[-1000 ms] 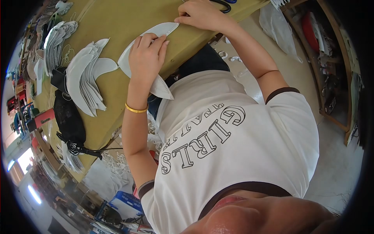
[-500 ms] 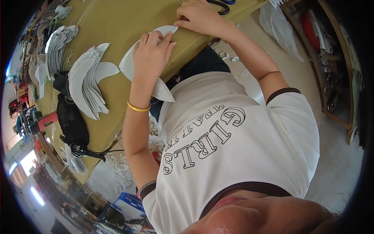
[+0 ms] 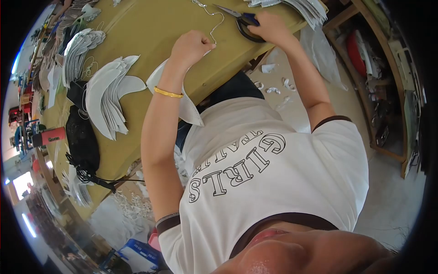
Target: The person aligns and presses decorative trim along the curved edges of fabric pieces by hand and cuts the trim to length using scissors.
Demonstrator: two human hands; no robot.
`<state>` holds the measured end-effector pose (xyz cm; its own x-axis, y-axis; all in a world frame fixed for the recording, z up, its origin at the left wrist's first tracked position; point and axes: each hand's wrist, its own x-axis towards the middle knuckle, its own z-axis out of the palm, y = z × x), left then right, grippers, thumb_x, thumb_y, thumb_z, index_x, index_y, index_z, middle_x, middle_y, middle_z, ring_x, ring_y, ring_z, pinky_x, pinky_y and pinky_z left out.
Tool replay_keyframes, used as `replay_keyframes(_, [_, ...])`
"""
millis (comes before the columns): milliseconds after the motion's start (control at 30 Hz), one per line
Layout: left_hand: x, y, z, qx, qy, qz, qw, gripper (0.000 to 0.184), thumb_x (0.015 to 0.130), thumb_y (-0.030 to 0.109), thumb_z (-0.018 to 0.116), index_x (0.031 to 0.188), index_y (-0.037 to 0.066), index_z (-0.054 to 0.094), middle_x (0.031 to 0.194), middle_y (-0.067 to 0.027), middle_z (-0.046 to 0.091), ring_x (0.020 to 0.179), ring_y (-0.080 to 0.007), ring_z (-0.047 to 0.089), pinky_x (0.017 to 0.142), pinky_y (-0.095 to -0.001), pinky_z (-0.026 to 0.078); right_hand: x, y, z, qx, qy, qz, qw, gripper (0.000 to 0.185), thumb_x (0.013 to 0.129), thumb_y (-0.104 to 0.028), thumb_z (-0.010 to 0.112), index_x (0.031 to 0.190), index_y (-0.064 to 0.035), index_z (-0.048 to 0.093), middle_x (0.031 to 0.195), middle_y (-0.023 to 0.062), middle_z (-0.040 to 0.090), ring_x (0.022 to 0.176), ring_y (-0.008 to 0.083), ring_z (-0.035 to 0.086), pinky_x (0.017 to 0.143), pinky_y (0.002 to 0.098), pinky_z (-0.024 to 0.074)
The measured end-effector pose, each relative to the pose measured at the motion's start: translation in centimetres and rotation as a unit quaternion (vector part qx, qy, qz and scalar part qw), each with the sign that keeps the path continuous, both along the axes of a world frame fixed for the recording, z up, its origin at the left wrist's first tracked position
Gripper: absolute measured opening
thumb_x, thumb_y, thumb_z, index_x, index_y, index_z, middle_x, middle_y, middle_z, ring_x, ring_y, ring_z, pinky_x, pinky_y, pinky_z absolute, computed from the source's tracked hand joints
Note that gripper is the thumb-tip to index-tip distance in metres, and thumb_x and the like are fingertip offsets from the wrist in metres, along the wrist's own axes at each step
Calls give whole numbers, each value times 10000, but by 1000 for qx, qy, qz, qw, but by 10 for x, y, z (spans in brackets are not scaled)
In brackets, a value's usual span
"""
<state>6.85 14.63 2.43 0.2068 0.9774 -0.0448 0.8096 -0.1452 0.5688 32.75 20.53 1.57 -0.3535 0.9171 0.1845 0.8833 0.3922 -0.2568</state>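
My left hand (image 3: 191, 48), with a gold bracelet at its wrist, is closed with the fingertips pinched at the end of a thin silvery beaded chain (image 3: 222, 23). The chain curves away across the table. Under this hand and forearm lies a white crescent-shaped piece (image 3: 189, 109), partly hidden, its pointed lower end hanging over the table edge. At the right, my right hand (image 3: 271, 29) has its fingers around the handle of a pair of scissors (image 3: 244, 23) with dark blue and black loops. The scissor blades point up and to the left.
A fanned stack of white crescent pieces (image 3: 105, 98) sits left on the yellow-green table (image 3: 141, 36). Further left are more stacked pieces (image 3: 82, 48) and a black pouch (image 3: 82, 141) with cords. Silvery pieces (image 3: 305, 11) lie at the far right corner. Wooden shelving (image 3: 388, 137) stands right.
My left hand has lifted off the white piece and moved up to the chain end. My right hand has moved right, from the white piece's tip to the scissors. The view has shifted slightly.
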Motion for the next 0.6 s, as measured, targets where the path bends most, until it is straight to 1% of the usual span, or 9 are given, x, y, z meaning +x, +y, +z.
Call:
replay_keyframes(100, [-5,0,-1,-16,-23,6,1000,247,852,254,705,830,8,717,667,-119,643,646,-268,616,658,-378,492,22,-30,9,-62,178,-17,982,395,840,-275,690,1100,18,638,941,183,698,864,322,685,780,381,518])
replay_keyframes(133, [-7,-2,-2,-23,-30,5,999,251,852,251,704,835,1,710,677,-117,642,652,-261,611,662,-372,489,28,-40,6,-71,206,-15,976,444,824,-307,700,1113,22,628,914,190,693,846,325,682,764,383,518])
replay_keyframes(200, [-11,-8,0,-27,-78,11,996,267,869,249,704,875,-17,680,699,-85,616,658,-198,561,654,-348,469,37,-64,0,-92,265,-20,960,542,791,-372,720,1137,30,607,859,203,684,811,329,678,732,388,517])
replay_keyframes(233, [-12,-9,1,-30,-101,11,994,277,878,248,703,895,-26,664,710,-70,604,661,-167,535,650,-335,458,37,-78,6,-121,225,-9,967,560,787,-386,733,1143,27,601,863,207,684,816,336,678,732,391,517])
replay_keyframes(300, [-13,-10,2,-39,-110,11,993,273,887,245,696,888,-25,655,707,-51,582,666,-148,513,643,-323,444,29,-104,22,-178,146,11,973,598,779,-415,758,1153,20,591,872,214,685,824,350,679,732,398,517])
replay_keyframes(333, [-13,-11,2,-43,-113,10,993,272,892,244,693,885,-24,650,705,-41,571,669,-139,501,639,-317,437,25,-110,21,-162,107,48,980,623,764,-469,782,1122,7,601,863,211,684,824,365,679,725,421,515])
replay_keyframes(433, [-15,-10,-6,-19,-129,16,991,259,904,232,681,897,-24,644,729,-31,572,691,-127,498,646,-308,430,10,-117,33,-143,4,55,988,640,740,-513,791,1078,-1,608,846,197,687,817,379,678,726,445,516])
replay_keyframes(467, [-16,-11,-8,-17,-131,15,991,255,908,228,677,900,-24,642,736,-30,572,695,-125,495,649,-304,428,10,-116,30,-124,2,69,990,520,786,-400,766,1061,5,591,858,204,682,816,397,651,700,464,487])
replay_keyframes(600, [-16,-12,-4,-25,-128,15,991,244,919,217,665,913,-25,638,753,-27,568,706,-122,485,660,-296,427,3,-117,29,-84,-12,109,990,504,784,-404,766,1013,6,586,838,206,673,796,402,647,694,471,484])
